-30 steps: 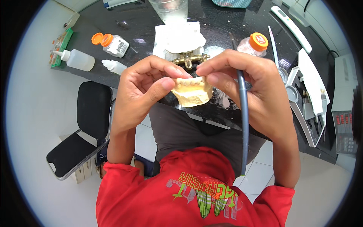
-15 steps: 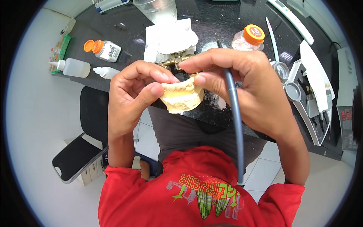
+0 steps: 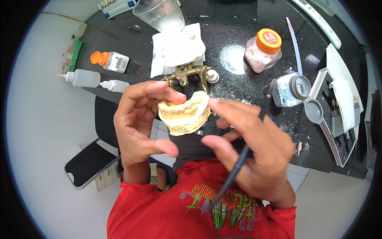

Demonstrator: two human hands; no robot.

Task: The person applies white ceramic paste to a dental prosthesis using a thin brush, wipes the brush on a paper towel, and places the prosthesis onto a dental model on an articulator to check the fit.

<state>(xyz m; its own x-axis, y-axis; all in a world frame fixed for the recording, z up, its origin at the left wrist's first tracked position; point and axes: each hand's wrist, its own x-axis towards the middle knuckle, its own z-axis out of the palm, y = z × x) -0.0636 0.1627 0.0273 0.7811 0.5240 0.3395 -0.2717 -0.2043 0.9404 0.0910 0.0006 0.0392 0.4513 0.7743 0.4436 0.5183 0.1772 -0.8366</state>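
A cream plaster dental cast (image 3: 185, 119), its row of teeth on the upper side, sits at the near edge of the counter against a brass articulator (image 3: 187, 73). My left hand (image 3: 139, 119) is spread beside it: the fingertips touch the teeth and far side, while the thumb stands off the cast. To the right, my right hand (image 3: 254, 147) carries a slim dark-handled tool (image 3: 238, 165) threaded between its fingers, with its tip pointing away toward the jars. The index fingertip is at the cast's right end; the thumb hangs apart from it.
White tissue (image 3: 177, 49) and a clear cup (image 3: 161, 16) lie beyond the articulator. Rightward are an orange-lidded jar (image 3: 262, 49), an uncapped jar (image 3: 286, 91) and a white tool case (image 3: 338, 119). Leftward stand squeeze bottles (image 3: 85, 78) and an orange-capped bottle (image 3: 117, 62).
The cast has come lower and nearer to me. Both thumbs have moved off it, and my right hand has drawn down, tilting the tool across my front.
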